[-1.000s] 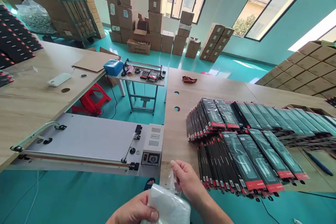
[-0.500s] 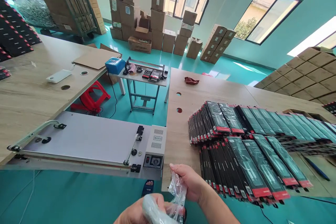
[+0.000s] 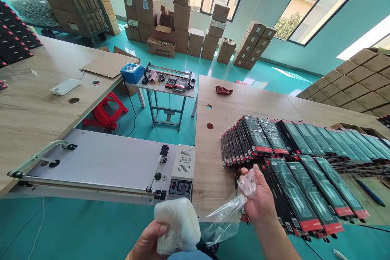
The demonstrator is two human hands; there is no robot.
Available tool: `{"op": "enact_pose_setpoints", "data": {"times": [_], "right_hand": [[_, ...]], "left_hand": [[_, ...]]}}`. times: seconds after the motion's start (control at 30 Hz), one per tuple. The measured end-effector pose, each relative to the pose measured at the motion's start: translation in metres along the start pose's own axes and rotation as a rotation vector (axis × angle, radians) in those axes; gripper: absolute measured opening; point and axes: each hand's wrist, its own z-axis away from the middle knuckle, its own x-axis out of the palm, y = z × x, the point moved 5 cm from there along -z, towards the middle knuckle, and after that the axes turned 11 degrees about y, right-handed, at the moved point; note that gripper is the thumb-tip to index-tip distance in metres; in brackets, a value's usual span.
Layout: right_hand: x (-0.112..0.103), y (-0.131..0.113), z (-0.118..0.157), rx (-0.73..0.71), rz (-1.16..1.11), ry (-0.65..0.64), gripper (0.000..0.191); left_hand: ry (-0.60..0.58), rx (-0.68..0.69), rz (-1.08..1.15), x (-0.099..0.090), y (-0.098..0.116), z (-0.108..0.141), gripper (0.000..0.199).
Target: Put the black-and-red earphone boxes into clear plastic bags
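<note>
In my left hand (image 3: 149,240), low in the middle of the head view, is a thick whitish bundle (image 3: 178,224) that looks like folded plastic bags. The thumb presses on its side. My right hand (image 3: 261,201) is closed round the bunched end of a clear plastic bag (image 3: 227,216), whose loose part trails down and left toward the bundle. Just behind my right hand lie black-and-red packages (image 3: 301,191) in overlapping rows, some with clear windows. My right hand hides part of the nearer row.
On the left, a long sealing machine (image 3: 103,162) with a white control box (image 3: 183,170) bridges the gap between two wooden tables. Beyond stand a small bench (image 3: 167,89), a red stool (image 3: 106,109) and stacked cartons (image 3: 146,12). A blue pen-like object (image 3: 370,192) lies at right.
My hands have moved apart. The right hand has gone up and right with the clear bag, which now hangs spread out. The left hand has turned, showing more of the whitish bundle.
</note>
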Motion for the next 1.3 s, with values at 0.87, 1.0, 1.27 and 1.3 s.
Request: {"op": "enact_pose_setpoints", "data": {"times": [0.87, 1.0, 1.27, 1.3], "right_hand": [[0.001, 0.065, 0.043, 0.102, 1.087, -0.758, 0.023], [-0.004, 0.071, 0.039, 0.134, 1.063, -0.741, 0.035], [-0.002, 0.072, 0.046, -0.009, 0.964, -0.728, 0.066], [-0.001, 0.072, 0.049, -0.024, 0.955, -0.722, 0.066]], "left_hand": [[0.011, -0.114, -0.349, 0.036, -0.011, 0.002, 0.05], [-0.004, -0.125, -0.363, 0.04, -0.012, 0.004, 0.051], [-0.048, -0.087, -0.351, 0.046, -0.018, 0.007, 0.052], [-0.059, -0.087, -0.329, 0.046, -0.018, 0.007, 0.052]]}}
